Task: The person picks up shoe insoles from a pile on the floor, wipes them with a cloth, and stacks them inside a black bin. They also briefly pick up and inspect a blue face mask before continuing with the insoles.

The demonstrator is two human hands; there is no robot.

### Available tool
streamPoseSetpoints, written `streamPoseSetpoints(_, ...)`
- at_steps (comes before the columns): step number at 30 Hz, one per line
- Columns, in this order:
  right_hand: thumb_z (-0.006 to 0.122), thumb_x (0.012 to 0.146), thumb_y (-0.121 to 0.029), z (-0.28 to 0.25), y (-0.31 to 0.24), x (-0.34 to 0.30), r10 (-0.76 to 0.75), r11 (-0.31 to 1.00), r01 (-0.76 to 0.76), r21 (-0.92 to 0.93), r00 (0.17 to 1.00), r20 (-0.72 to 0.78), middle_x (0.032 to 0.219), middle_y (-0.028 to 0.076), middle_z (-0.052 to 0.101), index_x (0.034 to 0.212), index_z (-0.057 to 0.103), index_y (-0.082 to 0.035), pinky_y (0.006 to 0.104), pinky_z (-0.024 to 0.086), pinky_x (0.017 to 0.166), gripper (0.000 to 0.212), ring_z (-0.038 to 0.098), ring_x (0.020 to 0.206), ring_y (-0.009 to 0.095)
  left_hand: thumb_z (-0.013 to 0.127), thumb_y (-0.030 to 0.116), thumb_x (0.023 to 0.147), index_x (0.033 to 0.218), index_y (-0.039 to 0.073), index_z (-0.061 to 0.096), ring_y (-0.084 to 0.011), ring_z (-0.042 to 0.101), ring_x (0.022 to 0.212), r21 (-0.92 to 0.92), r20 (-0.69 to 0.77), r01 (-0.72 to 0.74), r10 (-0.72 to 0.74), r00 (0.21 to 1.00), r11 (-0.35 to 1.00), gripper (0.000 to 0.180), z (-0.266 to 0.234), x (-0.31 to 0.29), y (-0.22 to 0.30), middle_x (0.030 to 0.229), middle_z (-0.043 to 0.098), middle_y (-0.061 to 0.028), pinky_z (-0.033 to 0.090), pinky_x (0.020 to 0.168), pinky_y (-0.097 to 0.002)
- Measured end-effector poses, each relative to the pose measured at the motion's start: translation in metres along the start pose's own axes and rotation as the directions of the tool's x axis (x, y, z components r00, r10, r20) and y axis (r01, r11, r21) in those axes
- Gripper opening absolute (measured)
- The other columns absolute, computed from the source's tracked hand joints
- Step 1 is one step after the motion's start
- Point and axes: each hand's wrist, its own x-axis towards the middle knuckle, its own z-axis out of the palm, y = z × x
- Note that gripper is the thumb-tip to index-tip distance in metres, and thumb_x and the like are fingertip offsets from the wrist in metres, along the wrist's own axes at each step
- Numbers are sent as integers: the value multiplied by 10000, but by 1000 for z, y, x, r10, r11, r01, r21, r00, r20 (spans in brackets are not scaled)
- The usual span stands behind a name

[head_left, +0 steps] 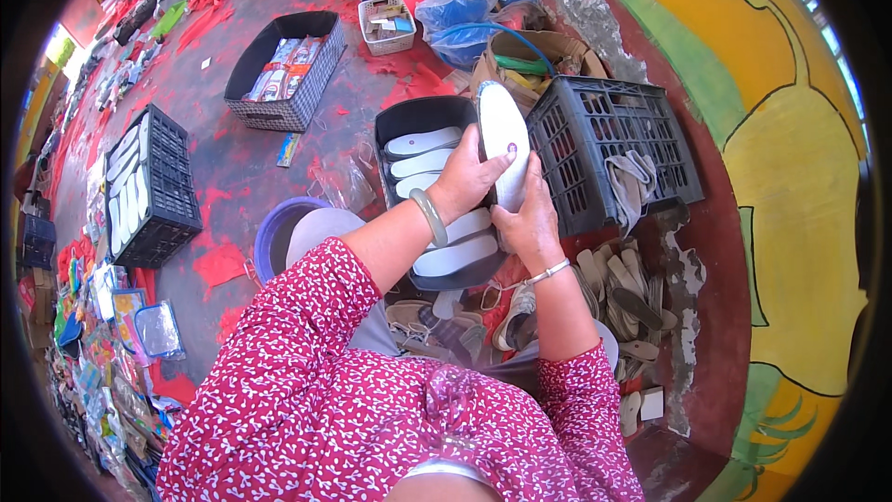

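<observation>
A white insole (pixel 502 125) with a small red round mark is held up in front of me. My left hand (pixel 465 177), a bangle on its wrist, grips its left edge with the thumb lying across the white face. Lower down on the other side, my right hand (pixel 531 223) is closed round the heel end. Below and behind my hands stands a dark fabric bin (pixel 406 114). White insoles (pixel 423 142) lie in it in a row, partly hidden by my left hand and wrist.
A black plastic crate (pixel 604 144) with a grey cloth on its side stands at the right. Left are a crate of white soles (pixel 177 186), a checked bin (pixel 279 112) and a purple basin (pixel 269 237). Loose shoes (pixel 632 293) lie by the wall.
</observation>
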Motion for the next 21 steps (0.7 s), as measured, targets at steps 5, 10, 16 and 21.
streamPoseSetpoints(5, 630, 625, -97, -12, -2, -3, -68, 998, 68, 9, 998, 5, 1123, 252, 503, 1391, 207, 6, 403, 405, 925, 881, 500, 1055, 384, 555, 98, 875, 1259, 71, 339, -159, 594, 924, -177, -116, 9, -30, 993, 984, 442, -17, 15, 25, 1086, 549, -84, 521, 799, -299)
streamPoseSetpoints(10, 620, 628, -75, -8, -1, -5, -124, 992, 124, 12, 992, -13, 1108, 249, 512, 1384, 226, 8, 403, 396, 930, 857, 489, 1059, 382, 542, 91, 892, 1248, 58, 373, -98, 579, 881, 43, -119, -28, 33, 992, 999, 395, -30, 17, 26, 1033, 560, -43, 499, 740, -232)
streamPoseSetpoints(16, 612, 635, -72, -6, 3, -4, -135, 991, 135, 17, 991, -4, 1107, 245, 513, 1400, 201, 4, 391, 390, 934, 872, 480, 1066, 373, 537, 70, 884, 1211, 51, 429, -76, 563, 781, 15, -147, -133, 134, 980, 991, 345, -29, 21, 13, 917, 586, -43, 478, 649, -225)
streamPoseSetpoints(21, 605, 642, -73, -4, 7, -3, -176, 984, 176, 8, 984, -13, 1108, 240, 513, 1409, 189, 0, 386, 386, 937, 876, 474, 1071, 368, 542, 89, 881, 1198, 41, 454, -107, 568, 778, 223, -163, -212, 250, 954, 952, 332, -30, 23, 5, 909, 608, -73, 466, 693, -260)
